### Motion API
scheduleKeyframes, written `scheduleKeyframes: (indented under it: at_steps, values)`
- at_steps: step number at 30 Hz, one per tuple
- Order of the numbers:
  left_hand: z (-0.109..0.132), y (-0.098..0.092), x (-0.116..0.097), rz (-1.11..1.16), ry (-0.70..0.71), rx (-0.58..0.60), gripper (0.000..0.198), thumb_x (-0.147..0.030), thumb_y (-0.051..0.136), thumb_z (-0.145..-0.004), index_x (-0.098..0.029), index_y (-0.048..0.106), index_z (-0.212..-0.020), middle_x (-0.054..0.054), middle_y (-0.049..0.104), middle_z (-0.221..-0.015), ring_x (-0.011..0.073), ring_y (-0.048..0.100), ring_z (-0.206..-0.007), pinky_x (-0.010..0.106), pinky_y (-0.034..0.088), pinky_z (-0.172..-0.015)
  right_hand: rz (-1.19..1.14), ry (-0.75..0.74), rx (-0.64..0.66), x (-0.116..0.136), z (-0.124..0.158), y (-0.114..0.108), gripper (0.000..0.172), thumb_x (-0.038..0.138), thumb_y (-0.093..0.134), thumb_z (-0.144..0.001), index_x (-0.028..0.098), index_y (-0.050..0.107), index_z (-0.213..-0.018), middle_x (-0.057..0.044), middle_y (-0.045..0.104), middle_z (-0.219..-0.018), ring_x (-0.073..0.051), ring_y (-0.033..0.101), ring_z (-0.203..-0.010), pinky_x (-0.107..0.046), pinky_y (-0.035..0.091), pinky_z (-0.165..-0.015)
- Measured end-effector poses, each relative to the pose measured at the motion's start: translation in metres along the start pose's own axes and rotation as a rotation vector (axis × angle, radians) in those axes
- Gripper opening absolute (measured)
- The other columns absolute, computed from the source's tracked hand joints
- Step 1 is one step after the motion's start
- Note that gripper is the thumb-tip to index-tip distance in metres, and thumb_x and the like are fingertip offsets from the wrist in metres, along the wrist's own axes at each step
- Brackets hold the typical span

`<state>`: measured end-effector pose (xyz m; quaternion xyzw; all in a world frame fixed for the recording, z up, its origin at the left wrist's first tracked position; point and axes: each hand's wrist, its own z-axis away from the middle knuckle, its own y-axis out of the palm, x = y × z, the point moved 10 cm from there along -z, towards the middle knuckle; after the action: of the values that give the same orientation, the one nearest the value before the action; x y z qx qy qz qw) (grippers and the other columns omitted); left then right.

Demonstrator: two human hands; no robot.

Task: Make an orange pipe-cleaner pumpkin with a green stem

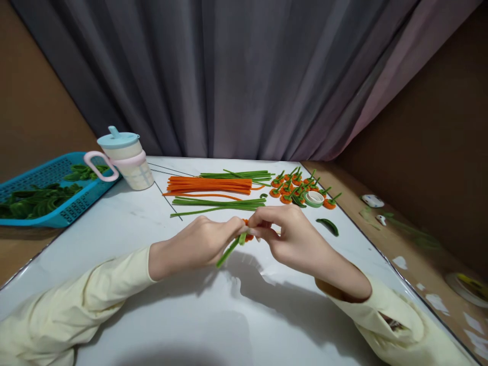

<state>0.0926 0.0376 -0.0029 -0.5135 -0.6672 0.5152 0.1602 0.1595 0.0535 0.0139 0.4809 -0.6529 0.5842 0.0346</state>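
Head: fingers half-hide orange bit w/ stem.

cup left of stems, basket leftmost

I see my left hand and right hand pinching a green pipe cleaner together. It sits just in front of the orange pipe cleaners on the table.

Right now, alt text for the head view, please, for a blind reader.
The left hand and right hand meet over a white table, pinching a green stem with an orange tip. Behind lie orange pipe cleaners, green pipe cleaners, small orange flowers, a lidded cup and a blue basket.
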Motion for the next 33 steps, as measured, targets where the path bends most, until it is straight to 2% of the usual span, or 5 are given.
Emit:
scheduleKeyframes:
  at_steps: [6,11,21,28,33]
  values:
    - [-0.001,0.005,0.040,0.748,-0.481,-0.018,0.020,-0.038,0.046,-0.092,-0.020,0.039,-0.097,-0.004,0.055,-0.069,0.0092,0.055,-0.055,0.019,0.045,-0.049,0.126,-0.236,-0.213,0.020,0.011,-0.019,0.020,-0.001,0.042,-0.073,0.016,0.052,-0.070,0.000,0.056,-0.061,-0.010,0.047,-0.054,-0.020,0.034,-0.052]
    - [-0.003,0.015,0.029,1.004,-0.506,0.090,0.033,-0.033,0.055,-0.088,-0.018,0.045,-0.115,0.000,0.062,-0.076,0.0120,0.063,-0.061,0.023,0.053,-0.054,0.118,-0.226,-0.205,0.021,0.011,-0.022,0.019,0.002,0.042,-0.075,0.017,0.051,-0.068,0.000,0.055,-0.060,-0.010,0.046,-0.054,-0.020,0.033,-0.051]
    - [0.001,-0.004,0.017,0.590,-0.178,-0.059,0.026,-0.024,0.052,-0.091,-0.022,0.044,-0.116,0.003,0.063,-0.092,0.0118,0.065,-0.068,0.022,0.052,-0.059,-0.113,0.073,0.001,-0.008,0.001,-0.015,0.016,0.010,0.049,-0.075,0.016,0.053,-0.061,0.001,0.054,-0.057,-0.010,0.045,-0.054,-0.021,0.034,-0.052]
    - [-0.006,-0.019,0.012,0.228,-0.198,-0.072,0.018,-0.028,0.036,-0.098,-0.019,0.050,-0.101,0.003,0.063,-0.094,0.0137,0.062,-0.080,0.024,0.047,-0.069,0.116,-0.199,-0.124,0.022,0.012,-0.013,0.018,0.001,0.040,-0.069,0.016,0.050,-0.068,0.000,0.051,-0.060,-0.010,0.040,-0.053,-0.021,0.029,-0.051]
    - [-0.001,-0.012,0.009,0.089,-0.215,-0.119,0.016,-0.027,0.029,-0.099,-0.019,0.042,-0.104,0.003,0.063,-0.090,0.0144,0.063,-0.073,0.025,0.048,-0.062,0.147,-0.217,-0.139,0.026,0.013,-0.007,0.019,0.000,0.039,-0.068,0.016,0.049,-0.071,0.000,0.050,-0.061,-0.011,0.040,-0.053,-0.022,0.028,-0.051]
